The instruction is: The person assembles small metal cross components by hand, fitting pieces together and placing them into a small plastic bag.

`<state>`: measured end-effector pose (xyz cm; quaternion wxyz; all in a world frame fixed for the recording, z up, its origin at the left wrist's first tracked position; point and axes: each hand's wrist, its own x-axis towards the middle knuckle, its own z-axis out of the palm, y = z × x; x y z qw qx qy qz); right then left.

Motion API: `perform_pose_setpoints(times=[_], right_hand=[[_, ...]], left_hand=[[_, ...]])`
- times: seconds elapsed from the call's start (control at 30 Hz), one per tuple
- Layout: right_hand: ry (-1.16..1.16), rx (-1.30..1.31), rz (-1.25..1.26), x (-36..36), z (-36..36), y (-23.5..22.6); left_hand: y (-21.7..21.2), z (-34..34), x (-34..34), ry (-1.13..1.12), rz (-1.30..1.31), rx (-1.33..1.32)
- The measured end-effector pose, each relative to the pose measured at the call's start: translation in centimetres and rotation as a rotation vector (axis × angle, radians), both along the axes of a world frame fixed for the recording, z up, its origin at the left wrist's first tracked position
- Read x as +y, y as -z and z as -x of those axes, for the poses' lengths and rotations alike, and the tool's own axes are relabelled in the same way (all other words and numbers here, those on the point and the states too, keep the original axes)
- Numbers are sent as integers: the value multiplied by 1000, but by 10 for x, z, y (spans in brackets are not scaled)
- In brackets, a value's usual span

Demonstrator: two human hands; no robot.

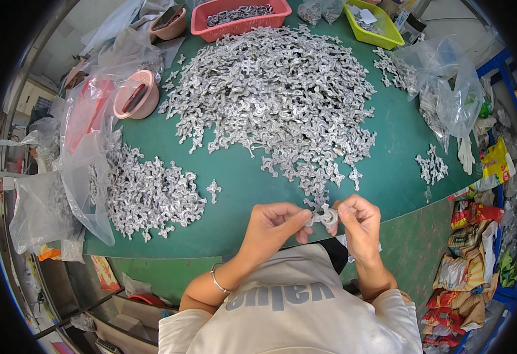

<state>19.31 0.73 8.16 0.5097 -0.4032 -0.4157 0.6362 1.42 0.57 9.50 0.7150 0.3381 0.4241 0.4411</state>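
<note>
Between my two hands, close to the table's front edge, is a small silver metal casting [325, 217] with curved, rounded ends. My left hand [275, 229] pinches its left side between thumb and fingers. The thumb and fingers of my right hand [360, 225] close on its right side. Just beyond my fingertips, the large heap of silver castings [270, 88] tapers down toward me. A smaller pile of similar castings [149, 197] lies to the left, with a single cross-shaped casting [213, 190] apart from it. Fine detail of the held piece is too small to tell.
The green table [240, 171] has a curved-looking front edge near my body. A pink cup [137, 95], a red basket [240, 17] and a yellow-green basket [374, 25] stand around the heap. Clear plastic bags [87, 183] lie at left; a few castings [431, 165] lie at right.
</note>
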Motion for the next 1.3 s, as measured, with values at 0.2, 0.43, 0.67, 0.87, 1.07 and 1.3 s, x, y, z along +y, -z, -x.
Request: perform_pose_setpoints(times=[0.2, 0.43, 0.67, 0.87, 1.07, 1.3], right_hand=[[43, 36, -12, 0, -1, -7], [62, 52, 8, -1, 0, -12], [52, 81, 6, -1, 1, -10], [47, 153, 5, -1, 2, -16], [28, 231, -8, -2, 1, -21], [32, 274, 9, -5, 0, -27]], left_hand=[[-4, -3, -3, 151, 50, -153], [-6, -3, -4, 217, 46, -173], [-7, -3, -5, 230, 41, -155], [-12, -5, -3, 317, 42, -176], [-21, -13, -1, 400, 27, -202], [-23, -17, -1, 436, 38, -244]])
